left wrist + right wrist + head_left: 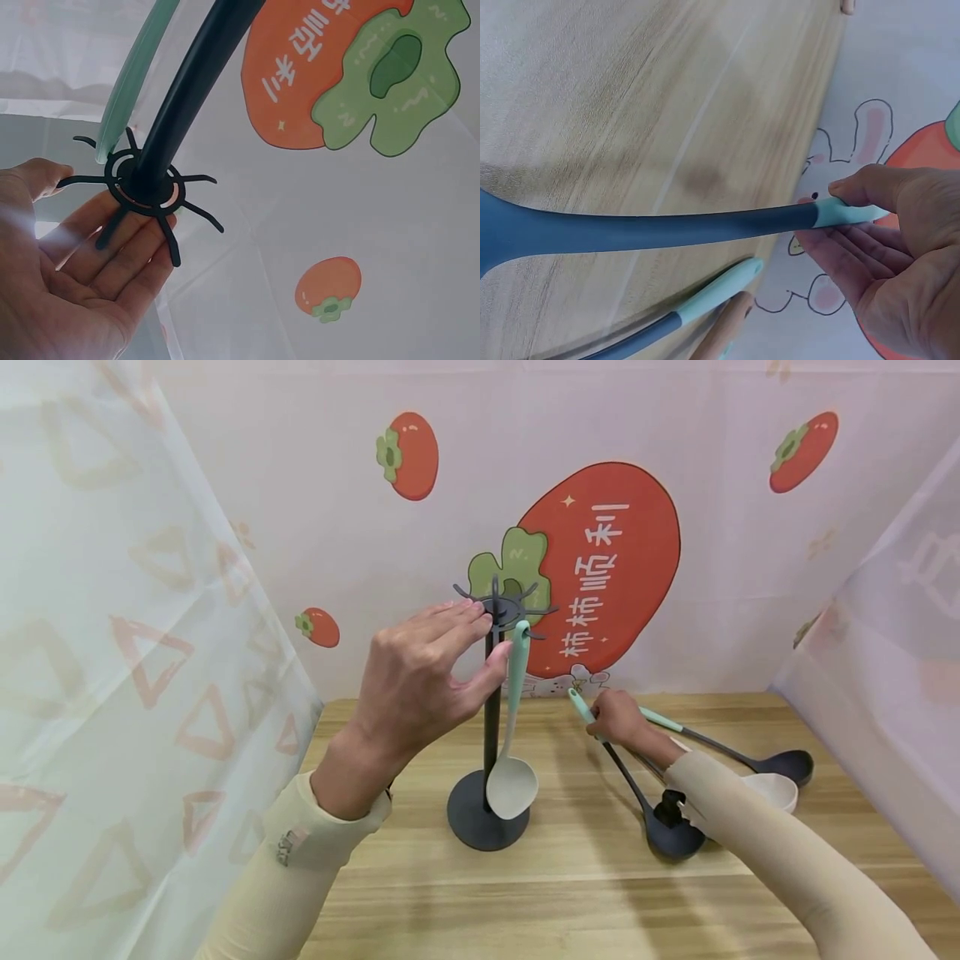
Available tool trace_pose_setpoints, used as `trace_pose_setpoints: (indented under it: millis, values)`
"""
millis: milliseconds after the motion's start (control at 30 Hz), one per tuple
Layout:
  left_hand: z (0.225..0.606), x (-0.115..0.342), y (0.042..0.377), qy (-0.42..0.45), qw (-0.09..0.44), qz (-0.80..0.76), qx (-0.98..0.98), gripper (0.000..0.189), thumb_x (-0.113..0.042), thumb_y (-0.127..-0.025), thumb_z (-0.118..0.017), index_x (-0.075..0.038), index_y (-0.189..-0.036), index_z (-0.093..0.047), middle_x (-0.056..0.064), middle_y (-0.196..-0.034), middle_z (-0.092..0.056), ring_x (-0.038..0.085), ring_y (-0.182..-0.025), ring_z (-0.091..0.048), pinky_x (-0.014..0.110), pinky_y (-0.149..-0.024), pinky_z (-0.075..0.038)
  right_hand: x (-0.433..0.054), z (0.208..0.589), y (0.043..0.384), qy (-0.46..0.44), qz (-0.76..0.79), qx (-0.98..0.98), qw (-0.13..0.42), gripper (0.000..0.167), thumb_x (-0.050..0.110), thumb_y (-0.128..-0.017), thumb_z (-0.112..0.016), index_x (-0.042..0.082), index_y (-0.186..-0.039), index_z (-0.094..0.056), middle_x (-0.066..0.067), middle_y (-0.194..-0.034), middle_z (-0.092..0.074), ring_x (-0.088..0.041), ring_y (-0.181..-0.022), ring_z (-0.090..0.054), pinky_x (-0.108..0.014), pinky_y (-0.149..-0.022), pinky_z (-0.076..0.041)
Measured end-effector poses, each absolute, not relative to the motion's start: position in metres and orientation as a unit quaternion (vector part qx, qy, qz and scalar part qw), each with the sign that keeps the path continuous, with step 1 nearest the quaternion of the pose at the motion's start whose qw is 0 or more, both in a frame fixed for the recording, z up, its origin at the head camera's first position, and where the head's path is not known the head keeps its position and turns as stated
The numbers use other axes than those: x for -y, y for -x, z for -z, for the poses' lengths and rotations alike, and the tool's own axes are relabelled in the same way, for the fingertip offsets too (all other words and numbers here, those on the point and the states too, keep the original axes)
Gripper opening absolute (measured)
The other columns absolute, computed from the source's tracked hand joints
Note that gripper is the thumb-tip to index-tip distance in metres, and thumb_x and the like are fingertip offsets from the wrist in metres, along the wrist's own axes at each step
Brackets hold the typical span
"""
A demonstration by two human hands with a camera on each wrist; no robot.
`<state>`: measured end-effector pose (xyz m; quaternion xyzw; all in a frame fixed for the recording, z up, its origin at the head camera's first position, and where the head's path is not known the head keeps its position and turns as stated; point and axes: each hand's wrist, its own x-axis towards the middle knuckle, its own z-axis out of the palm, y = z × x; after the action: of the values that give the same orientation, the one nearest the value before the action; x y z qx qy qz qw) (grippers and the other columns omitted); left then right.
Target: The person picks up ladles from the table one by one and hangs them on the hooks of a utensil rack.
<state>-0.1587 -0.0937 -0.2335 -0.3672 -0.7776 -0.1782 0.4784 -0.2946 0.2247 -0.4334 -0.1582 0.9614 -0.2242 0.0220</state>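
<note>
A dark utensil rack stands upright on its round base, with curved hooks spreading from its top ring. My left hand rests its extended fingers on that top; in the left wrist view the fingers lie flat against the hooked ring. From one hook hangs a white ladle with a mint-green handle, close to my left thumb. To the right of the rack, my right hand pinches the mint-green handle of a dark ladle between thumb and fingers. Its bowl is low, near the tabletop; contact is unclear.
Another dark ladle and a white-bowled utensil lie on the wooden table at the right, partly behind my right forearm. A wooden handle lies beside a mint-green handle. Printed cloth hangs behind and at both sides.
</note>
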Motion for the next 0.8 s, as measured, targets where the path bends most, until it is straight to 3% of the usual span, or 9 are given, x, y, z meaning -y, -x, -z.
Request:
trace_pose_setpoints:
  millis: [167, 367, 567, 800]
  values:
    - [0.234, 0.094, 0.159, 0.369, 0.479, 0.178, 0.777, 0.027, -0.019, -0.094, -0.077, 0.005, -0.105, -0.081, 0.021, -0.104, -0.080, 0.035, -0.100, -0.079, 0.048, -0.095, -0.063, -0.225, 0.429, 0.287, 0.163, 0.227, -0.960, -0.002, 0.006, 0.002, -0.083, -0.081, -0.003, -0.081, -0.078, -0.005, -0.064, -0.070, -0.014, -0.053, -0.060, -0.028, -0.052, -0.051]
    - [0.234, 0.094, 0.159, 0.373, 0.479, 0.180, 0.774, 0.028, -0.019, -0.094, -0.077, 0.006, -0.106, -0.081, 0.021, -0.104, -0.080, 0.035, -0.100, -0.079, 0.049, -0.095, -0.063, -0.228, 0.423, 0.278, 0.169, 0.239, -0.956, -0.018, 0.014, 0.003, -0.084, -0.082, -0.008, -0.091, -0.079, -0.011, -0.076, -0.074, -0.017, -0.060, -0.065, -0.034, -0.058, -0.058]
    - [0.235, 0.094, 0.161, 0.380, 0.479, 0.187, 0.769, 0.028, -0.019, -0.093, -0.078, 0.006, -0.106, -0.081, 0.020, -0.104, -0.080, 0.035, -0.100, -0.079, 0.049, -0.094, -0.063, -0.232, 0.420, 0.271, 0.172, 0.250, -0.952, -0.036, 0.014, 0.002, -0.083, -0.082, -0.008, -0.093, -0.078, -0.012, -0.080, -0.073, -0.017, -0.064, -0.064, -0.035, -0.061, -0.058]
    - [0.235, 0.096, 0.161, 0.380, 0.476, 0.191, 0.770, 0.027, -0.019, -0.093, -0.077, 0.005, -0.105, -0.081, 0.020, -0.103, -0.080, 0.035, -0.101, -0.079, 0.049, -0.094, -0.063, -0.234, 0.415, 0.262, 0.187, 0.275, -0.942, -0.055, 0.009, 0.000, -0.084, -0.080, -0.006, -0.090, -0.077, -0.007, -0.074, -0.071, -0.014, -0.060, -0.058, -0.025, -0.055, -0.049]
